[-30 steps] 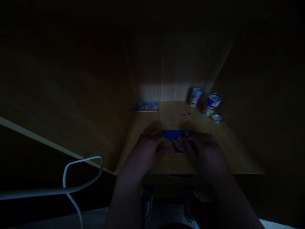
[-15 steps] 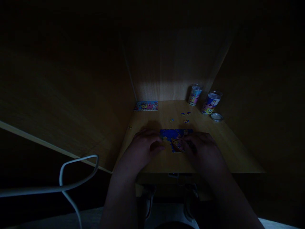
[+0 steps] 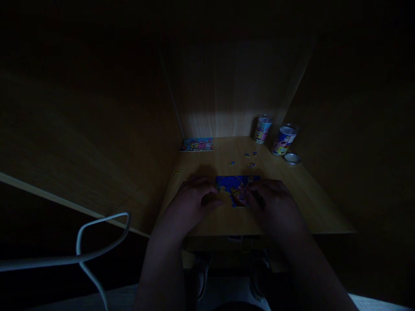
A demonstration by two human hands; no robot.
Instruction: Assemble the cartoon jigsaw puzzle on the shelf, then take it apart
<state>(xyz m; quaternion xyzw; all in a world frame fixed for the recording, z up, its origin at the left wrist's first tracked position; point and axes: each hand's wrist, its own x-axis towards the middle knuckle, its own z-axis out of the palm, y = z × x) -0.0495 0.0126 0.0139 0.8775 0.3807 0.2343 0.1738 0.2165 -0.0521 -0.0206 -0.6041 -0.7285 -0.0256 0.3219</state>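
Observation:
A partly joined jigsaw puzzle, mostly dark blue with a boat-like shape, lies flat near the front of the wooden surface. Its lower left has a stepped gap showing bare wood. My left hand is at the puzzle's left edge, thumb and forefinger apart, with nothing visible between them. On the right side, my right hand has its thumb and fingertips closed on the puzzle, covering its lower right. Several loose puzzle pieces lie behind the puzzle, and another piece lies far left.
A finished-looking puzzle strip rests against the back left. Two printed cans stand at the back right, a round metal lid beside them. Wooden panels enclose the surface. A white cable loops at lower left.
The view has shifted slightly, moving the scene a little to the left. Both hands keep nearly the same place at the puzzle, with only slight finger movement on the left.

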